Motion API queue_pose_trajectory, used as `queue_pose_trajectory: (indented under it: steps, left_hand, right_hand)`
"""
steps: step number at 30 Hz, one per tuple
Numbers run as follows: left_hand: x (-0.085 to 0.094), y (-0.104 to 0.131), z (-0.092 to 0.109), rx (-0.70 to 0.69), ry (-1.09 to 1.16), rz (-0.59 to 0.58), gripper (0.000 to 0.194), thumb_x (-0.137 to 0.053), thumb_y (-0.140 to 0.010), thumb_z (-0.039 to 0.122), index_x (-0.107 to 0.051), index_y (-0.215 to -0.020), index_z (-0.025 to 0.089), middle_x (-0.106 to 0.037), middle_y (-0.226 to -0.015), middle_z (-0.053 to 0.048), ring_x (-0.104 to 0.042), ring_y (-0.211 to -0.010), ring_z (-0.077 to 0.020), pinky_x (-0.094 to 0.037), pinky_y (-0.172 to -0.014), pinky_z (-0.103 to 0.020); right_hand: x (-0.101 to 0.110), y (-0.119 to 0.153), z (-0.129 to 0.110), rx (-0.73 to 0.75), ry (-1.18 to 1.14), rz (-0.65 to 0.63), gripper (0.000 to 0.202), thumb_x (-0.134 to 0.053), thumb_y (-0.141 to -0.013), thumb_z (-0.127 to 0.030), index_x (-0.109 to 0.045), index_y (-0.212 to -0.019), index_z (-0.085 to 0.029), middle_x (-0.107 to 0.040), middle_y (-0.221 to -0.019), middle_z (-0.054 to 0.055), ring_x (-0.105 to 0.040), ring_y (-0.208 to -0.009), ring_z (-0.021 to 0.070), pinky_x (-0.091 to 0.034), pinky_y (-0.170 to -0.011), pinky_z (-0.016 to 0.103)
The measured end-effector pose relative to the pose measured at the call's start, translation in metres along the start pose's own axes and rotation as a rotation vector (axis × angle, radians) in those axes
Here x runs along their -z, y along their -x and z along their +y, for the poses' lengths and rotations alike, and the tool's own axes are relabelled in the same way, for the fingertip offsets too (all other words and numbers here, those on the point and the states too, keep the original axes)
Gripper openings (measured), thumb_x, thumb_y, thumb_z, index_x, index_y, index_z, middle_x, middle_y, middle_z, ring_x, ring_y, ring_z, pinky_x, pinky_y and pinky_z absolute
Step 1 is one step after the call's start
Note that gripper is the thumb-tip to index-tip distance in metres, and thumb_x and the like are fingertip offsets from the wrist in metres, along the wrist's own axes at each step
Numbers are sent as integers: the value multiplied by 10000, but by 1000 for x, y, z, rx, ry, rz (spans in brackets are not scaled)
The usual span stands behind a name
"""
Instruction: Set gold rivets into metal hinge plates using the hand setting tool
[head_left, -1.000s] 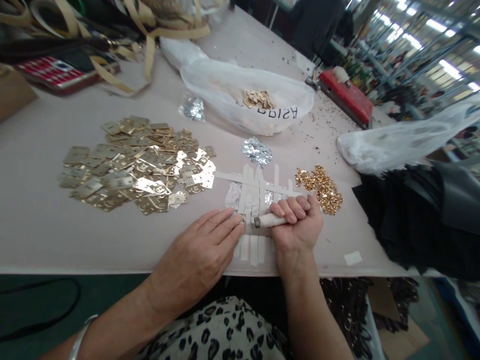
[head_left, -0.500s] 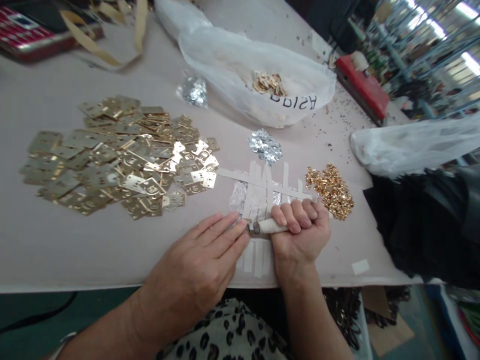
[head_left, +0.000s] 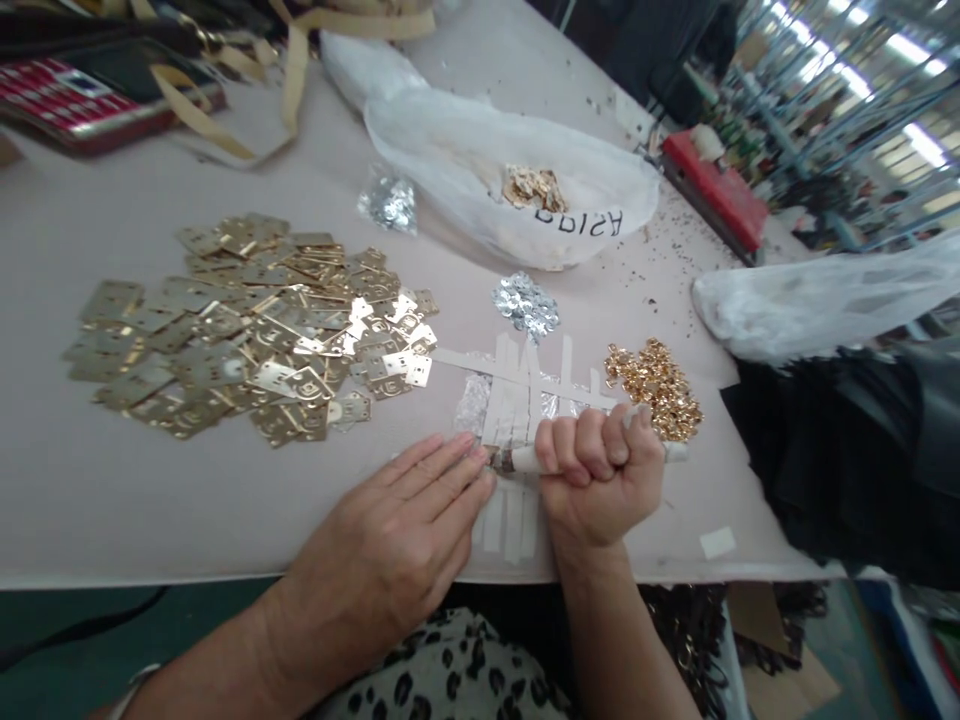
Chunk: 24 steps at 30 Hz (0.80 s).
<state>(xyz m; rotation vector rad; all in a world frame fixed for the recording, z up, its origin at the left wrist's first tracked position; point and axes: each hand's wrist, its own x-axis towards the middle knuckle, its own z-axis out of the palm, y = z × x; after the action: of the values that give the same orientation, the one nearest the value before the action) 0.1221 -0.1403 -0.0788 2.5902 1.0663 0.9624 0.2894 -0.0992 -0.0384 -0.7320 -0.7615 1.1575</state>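
My right hand [head_left: 600, 470] is wrapped in a fist around a hand tool with a white wrapped handle [head_left: 526, 459] and a dark metal collar. The handle lies nearly level, its butt end sticking out past the thumb. My left hand [head_left: 397, 530] lies flat, fingers stretched out side by side. Its fingertips meet the tool's metal end, and what lies beneath them is mostly hidden. Under both hands are strips of pale tape [head_left: 510, 400] stuck over clear plastic on the table. A pile of small gold fittings [head_left: 660, 388] sits just beyond my right hand.
A wide heap of gold metal plates [head_left: 247, 330] spreads at left. Silver discs [head_left: 526, 303] lie ahead, behind them a white plastic bag [head_left: 480, 150] with gold pieces on it. Black material [head_left: 847, 450] and another plastic bag [head_left: 810, 300] are at right; a red phone [head_left: 82, 100] is far left.
The camera view has shifted slightly. My right fist has turned a little, and more of the handle's butt end shows. My left hand stays flat at the tool's tip.
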Motion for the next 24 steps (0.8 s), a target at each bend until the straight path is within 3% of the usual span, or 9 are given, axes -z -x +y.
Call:
queue_pose_trajectory:
  steps: [3, 13, 20, 24]
  left_hand:
    - [0, 0, 0, -2, -16, 4, 303, -484, -962, 138, -709, -1161, 100, -683, -1296, -118, -621, -1234, -260, -474, -1108, -437]
    - [-3, -2, 1, 32, 1, 11, 314, -451, -976, 141, -709, -1150, 101, -691, -1282, -114, -635, -1213, -262, -490, -1084, -444]
    - [-3, 4, 1, -4, 17, -21, 327, -485, -974, 153, -655, -1237, 58, -647, -1335, -164, -594, -1262, -295, -470, -1116, -484]
    - [-1, 6, 1, 12, 36, 37, 259, -526, -938, 118, -683, -1141, 80, -650, -1319, -160, -558, -1298, -295, -463, -1128, -487]
  right_hand:
    - [1, 2, 0, -1, 23, 29, 443, -434, -969, -295, -255, -573, -209, -156, -439, -108, -154, -338, 60, -279, -389, 207]
    - [-14, 10, -3, -19, 170, -103, 467, -516, -952, -307, -261, -572, -213, -235, -443, -104, -219, -355, 61, -270, -403, 232]
    - [-17, 19, 6, 20, 509, -183, 363, -653, -899, -349, -508, -583, -244, -408, -499, -67, -383, -444, 105, -362, -440, 275]
    - [-21, 14, -6, 45, 468, -165, 418, -629, -914, -312, -441, -548, -238, -369, -476, -77, -343, -417, 92, -350, -426, 273]
